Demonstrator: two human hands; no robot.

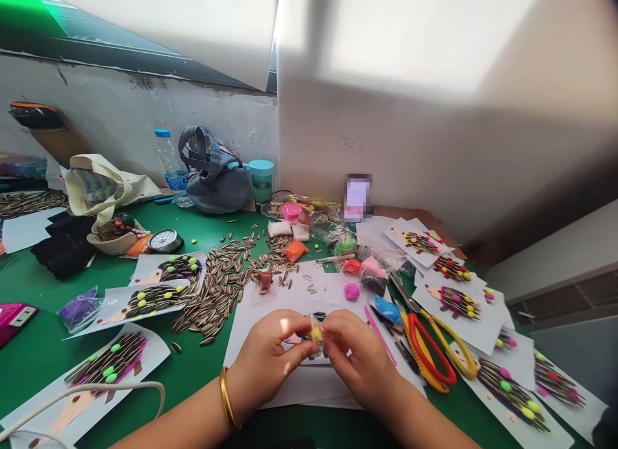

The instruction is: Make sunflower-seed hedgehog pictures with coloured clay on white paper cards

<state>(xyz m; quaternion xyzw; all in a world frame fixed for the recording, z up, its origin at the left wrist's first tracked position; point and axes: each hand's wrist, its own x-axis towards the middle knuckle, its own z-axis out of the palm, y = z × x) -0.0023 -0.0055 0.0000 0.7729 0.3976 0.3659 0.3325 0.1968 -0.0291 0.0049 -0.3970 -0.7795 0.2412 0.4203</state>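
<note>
Between the fingertips of both hands is a small clear plastic packet (317, 334) with something yellow in it, probably modelling clay. My left hand (273, 349), with a gold bangle on the wrist, pinches its left side. From the right, my right hand (360, 355) grips the same packet. Beneath them lies white paper (261, 317), with a partly hidden seed-covered picture under the fingers. A ball of magenta clay (351, 292) sits on the paper beyond my right hand, and a brown clay lump (263, 280) beyond my left.
Loose sunflower seeds (217, 288) spread left of the paper. Scissors (429, 352) and a blue clay packet (387, 309) lie to the right. Finished hedgehog pictures (454, 301) line both sides. Behind stand a grey-blue bag (219, 185), a water bottle (171, 169) and a phone (357, 198).
</note>
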